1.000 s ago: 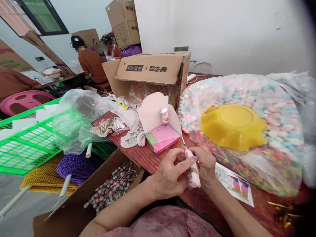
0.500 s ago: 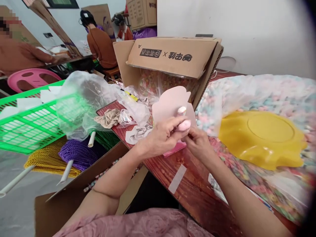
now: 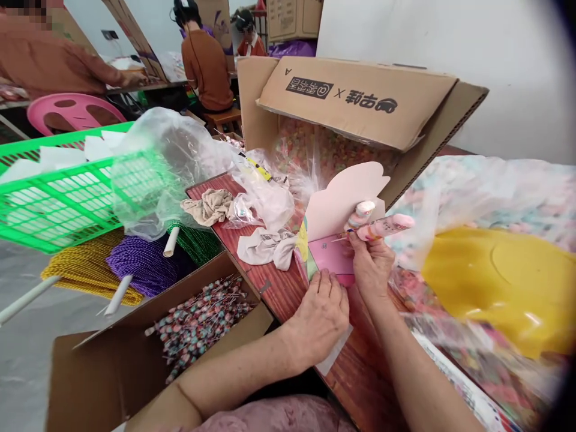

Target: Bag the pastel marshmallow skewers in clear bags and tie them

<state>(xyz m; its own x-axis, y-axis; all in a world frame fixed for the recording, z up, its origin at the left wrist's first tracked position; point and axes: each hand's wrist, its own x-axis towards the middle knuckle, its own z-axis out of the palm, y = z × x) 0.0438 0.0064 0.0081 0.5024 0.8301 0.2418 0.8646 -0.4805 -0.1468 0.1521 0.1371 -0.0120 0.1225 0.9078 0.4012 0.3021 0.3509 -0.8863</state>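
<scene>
My right hand pinches the thin stick of a marshmallow skewer, a wrapped-looking pink and white stack tilted up to the right. A second marshmallow skewer leans just behind it, against a pale pink scalloped card; whether my fingers touch it too I cannot tell. My left hand lies on the near edge of the bright pink lower part of the card, fingers stretched out and holding nothing. A white strip of paper shows partly under that hand.
An open carton with bagged sweets stands behind the card. Crumpled cloths lie on the table's left. Many skewers fill a box below. A green basket is left, a yellow tray right. Co-workers sit beyond.
My hands have moved apart. The left dropped from the skewer onto the card's near edge; the right now holds the skewer tilted to the right. The view has shifted, showing the box of skewers.
</scene>
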